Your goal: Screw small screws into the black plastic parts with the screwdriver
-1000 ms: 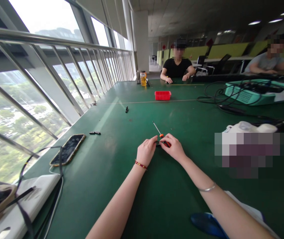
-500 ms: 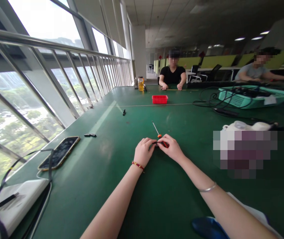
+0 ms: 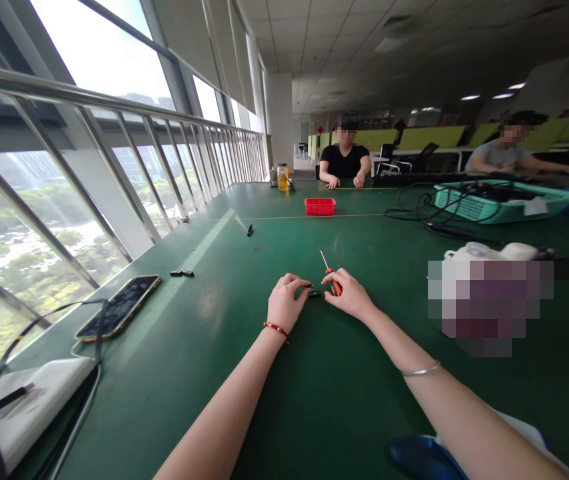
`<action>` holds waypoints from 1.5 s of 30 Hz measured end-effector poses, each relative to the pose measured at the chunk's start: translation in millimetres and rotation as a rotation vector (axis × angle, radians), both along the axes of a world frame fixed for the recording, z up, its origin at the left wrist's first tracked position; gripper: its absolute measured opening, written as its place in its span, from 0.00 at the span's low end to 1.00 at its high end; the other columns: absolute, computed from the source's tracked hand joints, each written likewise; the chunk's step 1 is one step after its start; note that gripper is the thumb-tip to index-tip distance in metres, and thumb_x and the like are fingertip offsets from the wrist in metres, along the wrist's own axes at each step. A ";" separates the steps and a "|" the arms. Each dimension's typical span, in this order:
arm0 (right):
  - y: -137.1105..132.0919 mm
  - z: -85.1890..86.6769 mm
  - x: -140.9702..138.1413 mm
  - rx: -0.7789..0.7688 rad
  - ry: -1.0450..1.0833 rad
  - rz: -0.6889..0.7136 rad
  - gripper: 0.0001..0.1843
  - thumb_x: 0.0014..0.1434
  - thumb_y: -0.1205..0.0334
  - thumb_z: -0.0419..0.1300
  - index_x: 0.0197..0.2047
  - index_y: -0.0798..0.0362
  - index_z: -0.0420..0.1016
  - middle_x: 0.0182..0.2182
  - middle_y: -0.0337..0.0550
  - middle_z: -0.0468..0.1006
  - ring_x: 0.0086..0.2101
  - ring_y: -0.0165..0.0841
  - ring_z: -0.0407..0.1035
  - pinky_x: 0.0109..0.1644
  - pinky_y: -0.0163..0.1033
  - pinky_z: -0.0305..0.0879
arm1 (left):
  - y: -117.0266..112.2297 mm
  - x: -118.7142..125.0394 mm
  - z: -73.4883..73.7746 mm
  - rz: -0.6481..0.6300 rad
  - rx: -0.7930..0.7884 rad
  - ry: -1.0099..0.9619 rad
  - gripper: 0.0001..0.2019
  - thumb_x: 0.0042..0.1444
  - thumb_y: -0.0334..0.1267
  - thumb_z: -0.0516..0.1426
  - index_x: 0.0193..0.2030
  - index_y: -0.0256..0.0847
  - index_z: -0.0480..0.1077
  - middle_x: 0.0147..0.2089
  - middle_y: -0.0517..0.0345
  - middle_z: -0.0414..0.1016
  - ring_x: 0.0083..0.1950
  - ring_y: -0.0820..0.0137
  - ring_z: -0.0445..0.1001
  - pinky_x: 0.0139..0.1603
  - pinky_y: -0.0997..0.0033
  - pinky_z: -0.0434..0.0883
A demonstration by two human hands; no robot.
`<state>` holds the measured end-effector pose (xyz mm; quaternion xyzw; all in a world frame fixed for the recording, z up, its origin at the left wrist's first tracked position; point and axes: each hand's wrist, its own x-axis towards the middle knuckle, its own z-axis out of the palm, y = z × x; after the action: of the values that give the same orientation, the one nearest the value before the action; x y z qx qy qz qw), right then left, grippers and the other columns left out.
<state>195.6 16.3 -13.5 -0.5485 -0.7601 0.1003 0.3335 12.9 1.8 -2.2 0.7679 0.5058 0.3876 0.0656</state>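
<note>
My right hand (image 3: 352, 294) is closed around the orange-and-black handle of a screwdriver (image 3: 335, 287), whose thin metal shaft points away from me. My left hand (image 3: 285, 299) pinches a small dark piece (image 3: 310, 286) between thumb and fingertips; its kind is too small to make out. Just below that piece, a small black part (image 3: 314, 294) lies between my two hands, near the left fingertips. Further off to the left, more small black parts (image 3: 182, 273) rest on the green table (image 3: 204, 387), with another small black part (image 3: 250, 230) farther back.
A phone (image 3: 118, 308) and a white power strip (image 3: 39, 407) with cables lie at the left. Ahead stands a red tray (image 3: 320, 207). A teal basket (image 3: 494, 200) with cables is at the back right, near a white object (image 3: 489, 252). Two people sit across the table.
My hands have moved apart slightly, the right one shifting right with the screwdriver. The small black part between them has come into view. The camera view has tilted up a little.
</note>
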 end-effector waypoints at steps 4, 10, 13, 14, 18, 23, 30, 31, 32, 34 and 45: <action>1.9 -2.2 0.9 0.027 0.028 -0.004 0.07 0.51 0.63 0.57 0.36 0.49 0.73 0.35 0.39 0.69 0.34 0.30 0.67 0.38 0.35 0.63 | -4.4 1.2 -0.8 -0.142 -0.017 0.078 0.06 0.53 0.34 0.59 0.36 0.44 0.77 0.45 0.56 0.75 0.47 0.67 0.72 0.53 0.63 0.70; 1.6 -2.9 1.5 0.019 0.024 -0.061 0.09 0.53 0.65 0.54 0.37 0.50 0.73 0.36 0.41 0.70 0.34 0.31 0.68 0.37 0.36 0.63 | -5.7 4.7 -2.1 -0.084 -0.110 0.156 0.07 0.54 0.33 0.57 0.36 0.43 0.78 0.44 0.56 0.77 0.46 0.67 0.73 0.51 0.64 0.71; 0.8 -2.3 1.0 0.008 0.017 -0.078 0.09 0.54 0.65 0.53 0.37 0.50 0.73 0.36 0.41 0.69 0.34 0.31 0.68 0.36 0.35 0.62 | -0.7 -17.6 7.4 0.066 -0.120 0.097 0.08 0.54 0.34 0.57 0.36 0.43 0.78 0.44 0.56 0.77 0.45 0.66 0.74 0.50 0.66 0.71; 0.6 -2.0 0.5 0.004 0.013 -0.083 0.09 0.54 0.65 0.53 0.37 0.50 0.73 0.36 0.41 0.70 0.34 0.30 0.68 0.35 0.35 0.62 | 1.1 -31.4 12.2 0.131 -0.121 0.092 0.08 0.54 0.35 0.56 0.36 0.42 0.78 0.44 0.55 0.77 0.45 0.66 0.75 0.50 0.66 0.71; 1.0 -1.3 -2.1 -0.012 0.001 -0.109 0.09 0.55 0.64 0.53 0.38 0.49 0.72 0.36 0.41 0.71 0.32 0.30 0.68 0.32 0.34 0.60 | 4.3 -103.1 29.4 0.496 -0.166 0.117 0.10 0.54 0.37 0.54 0.37 0.41 0.77 0.46 0.53 0.77 0.46 0.62 0.74 0.48 0.66 0.71; 3.1 -1.7 -3.7 -0.034 -0.012 -0.151 0.09 0.55 0.63 0.53 0.38 0.49 0.72 0.38 0.42 0.71 0.33 0.32 0.68 0.31 0.35 0.59 | 0.1 -160.8 28.6 0.724 -0.247 0.202 0.15 0.54 0.41 0.51 0.41 0.39 0.76 0.50 0.50 0.75 0.50 0.57 0.72 0.46 0.63 0.70; 2.4 -1.2 -2.3 -0.044 -0.027 -0.149 0.09 0.56 0.63 0.53 0.39 0.49 0.72 0.38 0.41 0.72 0.34 0.32 0.68 0.33 0.35 0.59 | 1.9 -181.1 24.9 0.755 -0.158 0.173 0.16 0.52 0.43 0.52 0.40 0.39 0.77 0.47 0.48 0.74 0.49 0.57 0.71 0.52 0.62 0.67; 2.2 -1.0 -2.2 -0.045 -0.028 -0.150 0.09 0.55 0.63 0.53 0.39 0.49 0.72 0.38 0.41 0.72 0.33 0.32 0.68 0.32 0.35 0.59 | 2.7 -183.4 26.3 0.781 -0.150 0.157 0.16 0.52 0.43 0.52 0.40 0.39 0.78 0.45 0.47 0.75 0.48 0.57 0.71 0.52 0.62 0.67; 2.1 -0.8 -2.2 -0.045 -0.028 -0.150 0.09 0.55 0.63 0.53 0.38 0.49 0.72 0.38 0.41 0.72 0.33 0.32 0.68 0.32 0.35 0.59 | 3.4 -185.3 27.6 0.806 -0.162 0.144 0.17 0.52 0.43 0.52 0.40 0.39 0.78 0.43 0.48 0.75 0.46 0.57 0.72 0.50 0.62 0.68; 2.0 -0.3 -2.0 -0.049 -0.027 -0.152 0.09 0.55 0.63 0.53 0.38 0.49 0.72 0.37 0.41 0.72 0.33 0.32 0.68 0.32 0.35 0.59 | 4.9 -187.7 29.2 0.832 -0.210 0.123 0.17 0.51 0.44 0.52 0.41 0.39 0.77 0.40 0.49 0.76 0.44 0.58 0.73 0.47 0.63 0.69; 2.6 -1.4 -1.2 -0.024 -0.020 -0.147 0.09 0.55 0.64 0.53 0.37 0.49 0.73 0.37 0.41 0.72 0.33 0.32 0.68 0.31 0.35 0.59 | 10.0 -184.4 24.8 0.806 -0.285 0.118 0.18 0.49 0.46 0.52 0.39 0.40 0.77 0.40 0.53 0.78 0.42 0.61 0.73 0.41 0.68 0.69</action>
<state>194.4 18.9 -14.9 -0.6078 -0.7199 0.0792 0.3256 -171.5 11.8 22.6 0.5132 0.8166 0.2639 -0.0149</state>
